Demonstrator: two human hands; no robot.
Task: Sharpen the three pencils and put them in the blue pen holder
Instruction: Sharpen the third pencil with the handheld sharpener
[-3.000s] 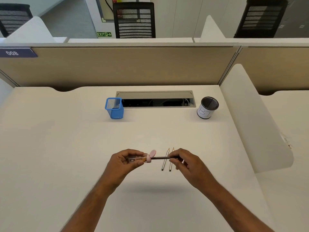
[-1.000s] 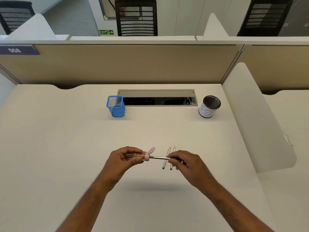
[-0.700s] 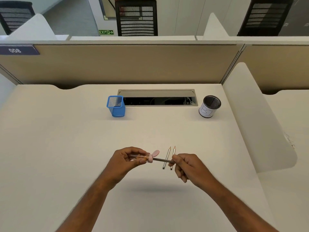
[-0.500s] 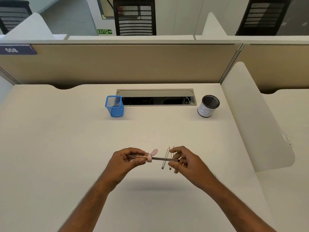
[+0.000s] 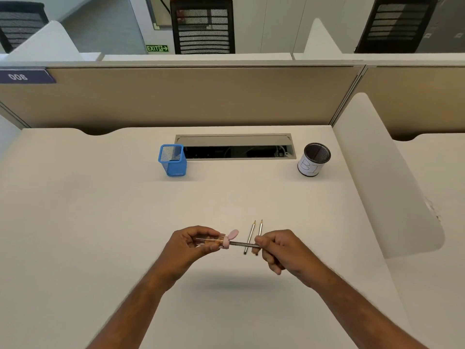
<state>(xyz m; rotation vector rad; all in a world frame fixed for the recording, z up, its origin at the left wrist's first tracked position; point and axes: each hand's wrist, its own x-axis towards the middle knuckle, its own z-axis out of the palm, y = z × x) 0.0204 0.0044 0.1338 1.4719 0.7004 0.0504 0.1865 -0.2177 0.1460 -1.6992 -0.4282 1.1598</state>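
My left hand (image 5: pixel 191 244) holds a clear sharpener (image 5: pixel 217 241) with a pink cap, its lid flipped up. A grey pencil (image 5: pixel 243 244) lies level with its tip inside the sharpener, and my right hand (image 5: pixel 279 249) grips its other end. Both hands hover just above the white desk. Two more pencils (image 5: pixel 254 235) lie side by side on the desk under the held one, points facing away from me. The blue mesh pen holder (image 5: pixel 172 159) stands upright at the back, left of centre, and looks empty.
A black mesh cup with a white label (image 5: pixel 313 159) stands at the back right. An open cable slot (image 5: pixel 235 147) runs between the two holders. A white divider panel (image 5: pixel 385 177) bounds the desk on the right, and a beige partition closes the back.
My right hand has rolled its fingers around the pencil, turning it in the sharpener. The left hand and the two lying pencils have stayed where they were.
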